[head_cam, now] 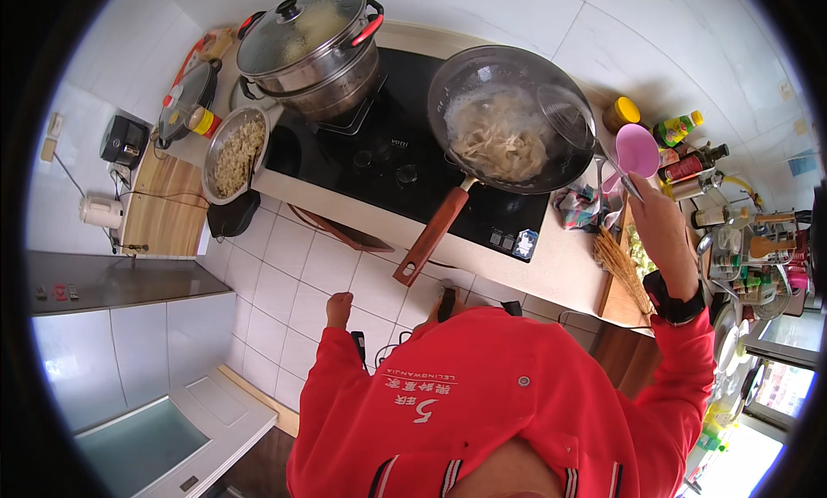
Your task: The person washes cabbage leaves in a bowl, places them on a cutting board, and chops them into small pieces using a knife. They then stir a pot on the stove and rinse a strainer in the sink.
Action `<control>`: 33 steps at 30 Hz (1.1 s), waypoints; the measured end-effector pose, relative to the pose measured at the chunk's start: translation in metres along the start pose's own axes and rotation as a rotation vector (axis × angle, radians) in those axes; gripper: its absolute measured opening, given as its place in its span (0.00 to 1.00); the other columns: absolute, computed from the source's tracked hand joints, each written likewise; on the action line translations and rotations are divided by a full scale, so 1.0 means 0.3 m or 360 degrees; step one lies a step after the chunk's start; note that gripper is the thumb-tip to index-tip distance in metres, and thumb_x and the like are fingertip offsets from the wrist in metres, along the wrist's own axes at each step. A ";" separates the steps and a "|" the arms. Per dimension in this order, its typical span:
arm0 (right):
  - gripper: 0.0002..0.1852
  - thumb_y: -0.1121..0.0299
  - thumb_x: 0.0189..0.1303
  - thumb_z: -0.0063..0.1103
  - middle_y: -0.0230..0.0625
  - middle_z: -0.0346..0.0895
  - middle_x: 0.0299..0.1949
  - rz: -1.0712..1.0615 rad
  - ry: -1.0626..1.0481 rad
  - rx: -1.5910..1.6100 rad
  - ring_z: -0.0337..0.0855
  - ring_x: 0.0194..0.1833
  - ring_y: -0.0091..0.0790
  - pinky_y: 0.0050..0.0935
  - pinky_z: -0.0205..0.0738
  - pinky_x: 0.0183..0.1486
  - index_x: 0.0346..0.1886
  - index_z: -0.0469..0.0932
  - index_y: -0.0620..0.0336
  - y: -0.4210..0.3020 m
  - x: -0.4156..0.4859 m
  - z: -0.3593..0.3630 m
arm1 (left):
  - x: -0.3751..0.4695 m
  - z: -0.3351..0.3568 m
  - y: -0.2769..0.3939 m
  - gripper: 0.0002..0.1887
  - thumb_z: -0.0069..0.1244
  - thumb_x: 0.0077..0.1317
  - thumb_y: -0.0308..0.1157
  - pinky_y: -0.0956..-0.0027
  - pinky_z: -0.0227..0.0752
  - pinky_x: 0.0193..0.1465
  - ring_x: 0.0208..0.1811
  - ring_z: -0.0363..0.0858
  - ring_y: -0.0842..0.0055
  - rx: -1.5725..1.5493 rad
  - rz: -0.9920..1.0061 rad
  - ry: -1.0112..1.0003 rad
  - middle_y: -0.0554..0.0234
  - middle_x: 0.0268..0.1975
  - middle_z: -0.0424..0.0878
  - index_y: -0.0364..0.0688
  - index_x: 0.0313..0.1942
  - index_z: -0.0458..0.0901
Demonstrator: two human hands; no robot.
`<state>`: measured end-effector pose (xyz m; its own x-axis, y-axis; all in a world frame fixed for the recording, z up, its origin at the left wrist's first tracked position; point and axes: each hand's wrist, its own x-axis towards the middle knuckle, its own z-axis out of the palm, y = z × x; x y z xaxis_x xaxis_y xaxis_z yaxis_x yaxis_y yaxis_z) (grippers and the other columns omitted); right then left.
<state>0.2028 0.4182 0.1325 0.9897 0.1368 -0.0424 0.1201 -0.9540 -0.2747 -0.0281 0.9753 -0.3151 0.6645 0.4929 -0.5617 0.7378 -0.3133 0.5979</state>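
My right hand [656, 217] grips the handle of a wire skimmer [568, 117], whose mesh head rests at the right inner side of a dark wok [452, 65]. Pale sliced food [507, 146] lies in frothy, steaming liquid in the wok's middle. The wok sits on a black glass gas hob [387, 155], its wooden handle [433, 236] pointing towards me. Low on the left, over the tiled floor, my left hand [339, 309] hangs away from everything, its fingers curled; whether it holds anything is unclear.
A lidded steamer pot [310, 65] stands on the hob's left. Beside it are a metal bowl of grainy food [239, 155] and a lidded pan [187, 104]. To the right are a pink ladle [638, 150], a checked cloth [577, 206], a straw brush [620, 265], bottles and a wooden board.
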 end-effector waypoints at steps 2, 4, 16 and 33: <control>0.18 0.68 0.66 0.50 0.54 0.80 0.39 -0.0069 -0.0130 -0.0233 0.81 0.40 0.53 0.43 0.74 0.42 0.56 0.72 0.66 0.002 0.002 0.021 | 0.014 0.007 -0.003 0.17 0.53 0.60 0.39 0.66 0.75 0.38 0.32 0.83 0.70 0.0037 0.0112 0.0015 0.55 0.30 0.86 0.34 0.39 0.87; 0.18 0.68 0.67 0.49 0.55 0.80 0.39 -0.0012 -0.0279 0.0315 0.81 0.40 0.53 0.42 0.73 0.41 0.56 0.72 0.67 -0.012 -0.005 0.042 | 0.031 0.011 -0.010 0.17 0.53 0.61 0.39 0.66 0.75 0.39 0.33 0.83 0.69 0.0053 0.0115 0.0011 0.55 0.31 0.86 0.34 0.40 0.87; 0.19 0.72 0.62 0.56 0.45 0.81 0.42 -0.0447 0.0118 0.0208 0.83 0.38 0.49 0.42 0.77 0.39 0.58 0.74 0.56 -0.153 -0.125 0.049 | 0.008 0.012 -0.029 0.11 0.50 0.60 0.36 0.69 0.69 0.26 0.23 0.76 0.78 0.0190 0.0277 -0.0009 0.64 0.22 0.80 0.39 0.28 0.83; 0.19 0.71 0.61 0.56 0.39 0.80 0.37 -0.0428 0.0009 -0.0188 0.82 0.33 0.46 0.40 0.75 0.33 0.57 0.77 0.48 -0.042 -0.085 0.016 | 0.024 0.000 -0.007 0.13 0.49 0.61 0.38 0.70 0.71 0.30 0.25 0.78 0.76 0.0207 0.0139 -0.0101 0.62 0.25 0.82 0.36 0.32 0.85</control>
<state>0.1756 0.4279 0.1324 0.9214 0.3881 0.0222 0.3863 -0.9080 -0.1618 -0.0249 0.9794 -0.3205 0.7299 0.4082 -0.5483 0.6833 -0.4573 0.5691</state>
